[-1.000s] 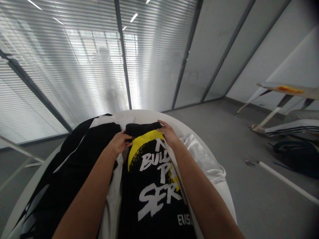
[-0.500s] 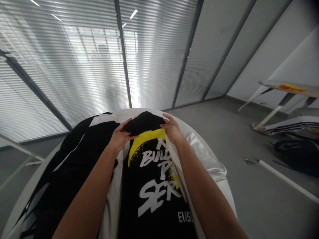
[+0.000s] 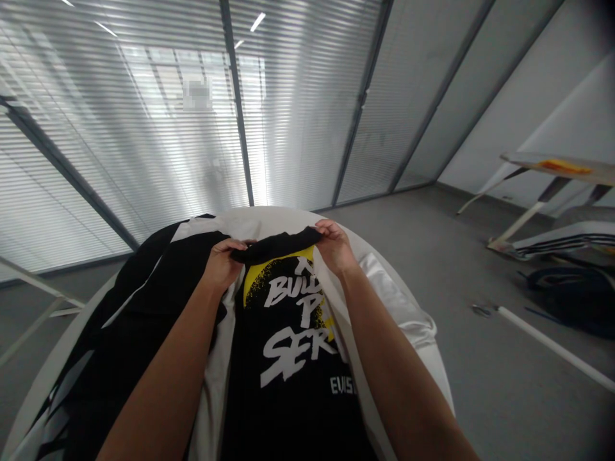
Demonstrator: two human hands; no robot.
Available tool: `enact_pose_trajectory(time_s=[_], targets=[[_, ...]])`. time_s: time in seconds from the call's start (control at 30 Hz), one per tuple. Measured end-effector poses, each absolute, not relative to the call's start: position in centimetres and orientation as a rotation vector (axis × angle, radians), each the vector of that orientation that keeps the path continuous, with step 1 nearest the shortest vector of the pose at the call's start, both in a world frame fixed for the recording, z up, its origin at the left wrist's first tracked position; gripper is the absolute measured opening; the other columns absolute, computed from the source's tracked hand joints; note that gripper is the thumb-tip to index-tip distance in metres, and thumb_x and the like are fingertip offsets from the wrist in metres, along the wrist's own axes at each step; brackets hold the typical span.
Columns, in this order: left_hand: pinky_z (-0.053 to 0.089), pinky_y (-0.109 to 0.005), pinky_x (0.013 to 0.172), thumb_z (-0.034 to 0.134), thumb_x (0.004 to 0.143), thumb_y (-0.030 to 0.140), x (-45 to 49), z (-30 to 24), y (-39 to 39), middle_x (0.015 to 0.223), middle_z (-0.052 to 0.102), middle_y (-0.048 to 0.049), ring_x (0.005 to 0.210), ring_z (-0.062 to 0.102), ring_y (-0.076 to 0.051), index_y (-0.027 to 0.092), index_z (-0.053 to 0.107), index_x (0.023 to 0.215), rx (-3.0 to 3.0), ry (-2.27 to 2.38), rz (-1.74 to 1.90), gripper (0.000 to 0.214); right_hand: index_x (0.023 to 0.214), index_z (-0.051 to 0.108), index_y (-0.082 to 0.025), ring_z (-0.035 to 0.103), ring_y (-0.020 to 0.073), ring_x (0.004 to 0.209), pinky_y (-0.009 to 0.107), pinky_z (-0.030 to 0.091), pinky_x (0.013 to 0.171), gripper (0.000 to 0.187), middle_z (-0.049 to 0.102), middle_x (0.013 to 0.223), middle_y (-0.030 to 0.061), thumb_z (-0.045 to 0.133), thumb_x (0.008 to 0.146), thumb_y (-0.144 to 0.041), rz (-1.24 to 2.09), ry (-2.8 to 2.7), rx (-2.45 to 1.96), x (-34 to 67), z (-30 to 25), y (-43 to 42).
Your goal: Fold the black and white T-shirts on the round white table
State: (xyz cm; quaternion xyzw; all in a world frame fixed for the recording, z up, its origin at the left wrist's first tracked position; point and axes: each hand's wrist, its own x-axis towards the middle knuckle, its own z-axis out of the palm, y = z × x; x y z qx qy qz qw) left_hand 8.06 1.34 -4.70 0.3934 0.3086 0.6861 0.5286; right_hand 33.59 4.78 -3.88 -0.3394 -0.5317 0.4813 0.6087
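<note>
In front of me lies a black T-shirt [image 3: 293,410] with white lettering, a yellow print and white side parts. Its far edge is folded over into a black strip. My left hand [image 3: 225,264] pinches the left end of that strip, with the thumb and some fingertips hidden by cloth. At the strip's right end my right hand [image 3: 336,246] grips the edge between thumb and fingers. Left of the shirt, a black and white garment [image 3: 158,307] is spread over the table's side. White shiny fabric [image 3: 398,298] lies beyond my right forearm.
The round white table [image 3: 288,216] holds the clothes. Glass panels with blinds [image 3: 298,115] stand behind it. On the right are a wooden-topped table [image 3: 528,162] with an orange item, a white pole [image 3: 552,349] on the floor, scissors [image 3: 481,311] and a dark blue bag [image 3: 571,298].
Both hands have kept hold of the shirt's far edge. The black flap has become a narrower strip, and the lettering has shifted slightly left and away from me. My left hand moved slightly left.
</note>
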Motion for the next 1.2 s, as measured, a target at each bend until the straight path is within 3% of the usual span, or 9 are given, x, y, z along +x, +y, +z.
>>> enact_pose_trajectory(time_s=[0.2,0.33,0.47,0.57,0.63,0.73,0.83,1.0,1.2], targets=[[0.050,-0.040,0.083,0.060,0.054,0.008,7.2,-4.9,1.0,0.057,0.061,-0.0024,0.088,0.067,-0.026,0.018,0.063,0.049,1.043,0.836,1.449,0.012,0.096,0.067,-0.020,0.059,0.0189,0.082,0.032,0.046,0.080,0.031,0.051,0.064,-0.0031,0.062,0.065,-0.019,1.194,-1.515,-0.891,35.6,-4.3,4.6],[0.051,-0.039,0.077,0.051,0.050,0.011,6.3,-4.6,0.8,0.053,0.060,-0.0064,0.084,0.067,-0.029,0.015,0.070,0.057,1.128,0.852,1.314,0.021,0.080,0.072,-0.016,0.056,0.0154,0.067,0.029,0.046,0.072,0.025,0.058,0.061,-0.0007,0.054,0.063,-0.014,1.216,-1.816,-1.024,37.2,-3.5,4.6],[0.051,-0.036,0.072,0.052,0.054,0.017,6.4,-4.2,1.1,0.072,0.068,-0.0096,0.086,0.066,-0.027,0.013,0.071,0.071,1.075,0.901,1.308,0.026,0.081,0.070,-0.015,0.059,0.0156,0.067,0.027,0.048,0.065,0.027,0.063,0.065,0.0028,0.052,0.062,-0.010,1.305,-1.795,-1.254,37.6,-3.1,4.6],[0.050,-0.030,0.067,0.054,0.062,0.023,7.0,-4.5,1.6,0.089,0.069,-0.0083,0.088,0.064,-0.023,0.015,0.069,0.083,1.154,1.254,1.239,0.027,0.086,0.065,-0.016,0.061,0.0176,0.061,0.029,0.050,0.055,0.018,0.064,0.068,0.0049,0.058,0.070,-0.015,1.327,-1.623,-1.614,36.9,-3.5,4.7],[0.047,-0.027,0.062,0.057,0.065,0.026,7.4,-4.8,2.0,0.086,0.068,-0.0076,0.083,0.063,-0.021,0.015,0.068,0.087,1.219,1.508,1.153,0.027,0.087,0.062,-0.016,0.059,0.0177,0.052,0.030,0.050,0.049,0.013,0.062,0.063,0.0049,0.062,0.077,-0.024,1.334,-1.618,-1.802,36.2,-3.8,4.7],[0.043,-0.027,0.061,0.061,0.069,0.034,7.7,-5.2,2.4,0.074,0.066,-0.0078,0.076,0.062,-0.022,0.013,0.066,0.086,1.334,1.802,0.943,0.027,0.096,0.060,-0.016,0.058,0.0168,0.048,0.029,0.048,0.047,0.027,0.062,0.061,0.0045,0.061,0.084,-0.040,1.336,-1.724,-1.792,35.2,-4.2,4.6],[0.042,-0.027,0.064,0.063,0.072,0.043,7.8,-5.3,2.1,0.076,0.068,-0.0077,0.073,0.062,-0.022,0.013,0.067,0.092,1.543,1.919,0.659,0.036,0.109,0.058,-0.013,0.057,0.0161,0.048,0.026,0.046,0.045,0.042,0.061,0.060,0.0040,0.062,0.084,-0.046,1.255,-1.851,-1.715,34.7,-4.4,4.6],[0.039,-0.025,0.052,0.066,0.074,0.040,8.0,-5.1,1.4,0.067,0.064,-0.0033,0.053,0.056,-0.016,0.013,0.064,0.110,1.624,1.733,0.550,0.046,0.117,0.056,-0.013,0.059,0.0145,0.058,0.021,0.044,0.044,0.042,0.066,0.083,0.0078,0.069,0.078,-0.024,1.222,-1.945,-1.634,34.9,-4.9,4.6],[0.042,-0.025,0.056,0.064,0.076,0.037,7.3,-5.1,1.7,0.073,0.066,-0.0033,0.058,0.058,-0.016,0.014,0.062,0.119,1.604,1.669,0.660,0.049,0.143,0.037,-0.023,0.061,0.0125,0.064,0.023,0.050,0.056,0.075,0.062,0.117,0.0122,0.069,0.076,-0.019,1.256,-2.109,-1.563,36.5,-4.2,4.3]])
